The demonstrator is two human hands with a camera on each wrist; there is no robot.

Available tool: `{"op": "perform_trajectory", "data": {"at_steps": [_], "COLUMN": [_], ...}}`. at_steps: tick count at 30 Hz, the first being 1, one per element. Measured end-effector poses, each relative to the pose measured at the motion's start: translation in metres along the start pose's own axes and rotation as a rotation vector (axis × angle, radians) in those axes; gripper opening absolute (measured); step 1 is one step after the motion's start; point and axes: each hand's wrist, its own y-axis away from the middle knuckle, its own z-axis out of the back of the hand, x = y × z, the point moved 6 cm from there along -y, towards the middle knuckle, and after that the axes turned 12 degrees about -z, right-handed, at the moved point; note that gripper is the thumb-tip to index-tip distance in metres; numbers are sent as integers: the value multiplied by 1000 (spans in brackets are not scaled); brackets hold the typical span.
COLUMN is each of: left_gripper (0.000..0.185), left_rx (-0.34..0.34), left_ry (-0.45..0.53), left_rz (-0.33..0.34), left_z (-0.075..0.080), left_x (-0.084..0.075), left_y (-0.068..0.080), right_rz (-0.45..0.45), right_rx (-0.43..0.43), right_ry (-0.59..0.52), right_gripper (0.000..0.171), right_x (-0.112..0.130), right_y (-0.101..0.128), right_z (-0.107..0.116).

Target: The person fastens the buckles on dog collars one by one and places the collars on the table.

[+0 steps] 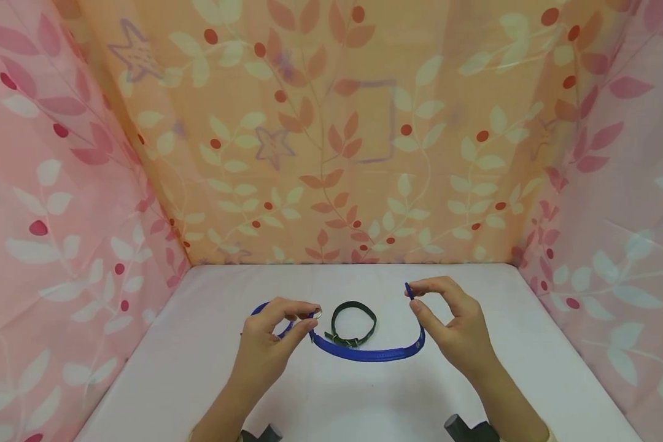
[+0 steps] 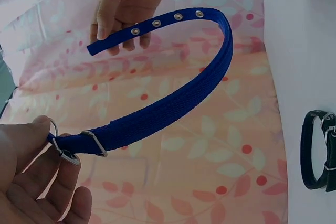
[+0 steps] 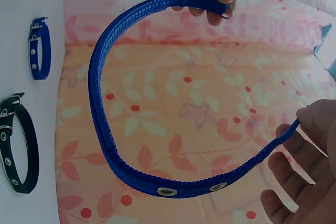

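Left hand [image 1: 271,344] pinches the blue collar [image 1: 364,353] at its buckle end; right hand [image 1: 453,325] pinches the holed tip, strap sagging between for access.

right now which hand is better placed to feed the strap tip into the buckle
Probably the right hand: it pinches the holed tip of the blue collar, free to swing over. The left hand holds the buckle end steady.
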Motion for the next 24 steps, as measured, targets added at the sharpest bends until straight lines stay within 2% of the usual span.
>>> {"op": "perform_trajectory", "data": {"at_steps": [17,24], "left_gripper": [29,30], "left_rx": [-30,-16], "left_ry": [22,43], "left_rz": [-114,-96], "left_z": [0,-4], "left_x": [-11,-10], "left_y": [1,1], "right_rz": [70,65], "right_rx": [24,20], "right_ry": [-1,5], "right_gripper": [47,47], "right_x": [13,11], "right_y": [5,4], "right_z": [-7,-8]}}
